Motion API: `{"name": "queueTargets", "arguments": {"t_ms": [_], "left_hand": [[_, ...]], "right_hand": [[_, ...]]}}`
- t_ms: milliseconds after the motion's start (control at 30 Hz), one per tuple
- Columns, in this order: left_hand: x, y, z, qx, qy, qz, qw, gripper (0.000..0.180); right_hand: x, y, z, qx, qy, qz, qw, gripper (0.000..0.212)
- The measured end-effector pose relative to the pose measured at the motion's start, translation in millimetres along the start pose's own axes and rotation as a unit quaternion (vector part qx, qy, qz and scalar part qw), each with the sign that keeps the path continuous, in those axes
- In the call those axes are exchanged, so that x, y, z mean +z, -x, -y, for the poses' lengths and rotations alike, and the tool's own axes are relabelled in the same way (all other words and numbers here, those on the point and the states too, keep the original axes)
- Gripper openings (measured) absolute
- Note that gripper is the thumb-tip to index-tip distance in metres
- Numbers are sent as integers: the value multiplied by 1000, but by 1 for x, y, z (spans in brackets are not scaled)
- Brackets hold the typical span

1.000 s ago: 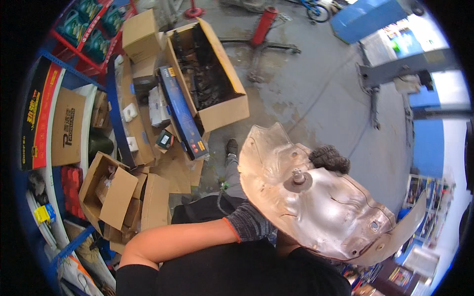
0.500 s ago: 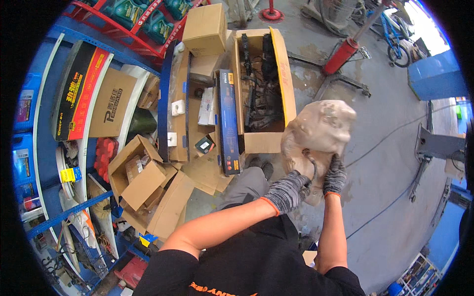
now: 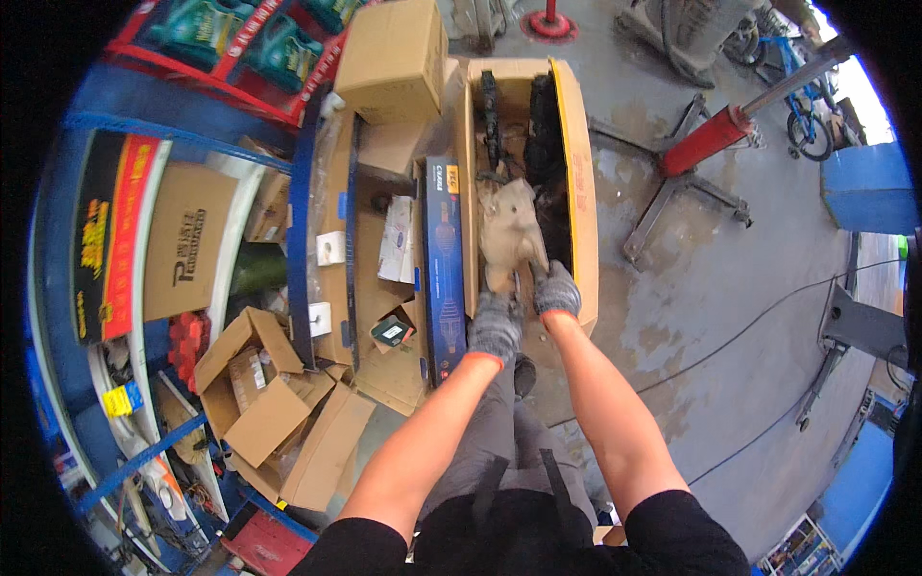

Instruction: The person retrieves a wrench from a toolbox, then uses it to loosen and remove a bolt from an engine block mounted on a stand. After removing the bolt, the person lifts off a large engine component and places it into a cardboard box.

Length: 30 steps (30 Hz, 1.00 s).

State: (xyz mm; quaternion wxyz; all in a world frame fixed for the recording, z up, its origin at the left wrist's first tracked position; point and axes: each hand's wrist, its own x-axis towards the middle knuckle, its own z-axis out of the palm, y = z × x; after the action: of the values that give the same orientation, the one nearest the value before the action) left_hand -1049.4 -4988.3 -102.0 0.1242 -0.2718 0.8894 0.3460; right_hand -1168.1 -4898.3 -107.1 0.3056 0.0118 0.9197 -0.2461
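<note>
A dirty beige plastic tank (image 3: 511,223), moulded and lumpy like a car fluid reservoir, is at the opening of a long cardboard box (image 3: 582,230). My left hand (image 3: 496,324), in a grey knit glove with an orange cuff, is closed on its near end. On the tank's right side my right hand (image 3: 557,291), gloved alike, grips its near edge. Both arms stretch forward. Black parts (image 3: 545,125) lie in the box beyond and beside the tank. Whether the tank rests on them cannot be made out.
Left of the long box stands a narrow blue box (image 3: 445,278). Opened cartons (image 3: 259,384) lie near the shelving at left. A closed carton (image 3: 389,62) sits at the far end. On the right floor stand a red jack stand (image 3: 706,141) and a cable (image 3: 749,331).
The tank has moved left and away from me, from beside the long box to its opening. Both hands went with it, still gripping, and my arms are straighter.
</note>
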Motion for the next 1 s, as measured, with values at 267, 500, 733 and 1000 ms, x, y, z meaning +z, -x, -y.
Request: {"name": "queueTargets", "arguments": {"t_ms": [267,500,733,1000], "left_hand": [[69,-130,88,18,63,-78,995,38],[103,-137,127,-32,133,-46,990,39],[83,-74,154,-36,324,-6,945,38],[75,34,61,-437,636,316,552,34]], "right_hand": [[114,-164,-44,62,-41,7,997,70],[150,-212,-102,15,-63,46,997,75],[122,-129,-140,-47,10,11,999,38],[37,140,-200,-138,-64,163,975,57]]}}
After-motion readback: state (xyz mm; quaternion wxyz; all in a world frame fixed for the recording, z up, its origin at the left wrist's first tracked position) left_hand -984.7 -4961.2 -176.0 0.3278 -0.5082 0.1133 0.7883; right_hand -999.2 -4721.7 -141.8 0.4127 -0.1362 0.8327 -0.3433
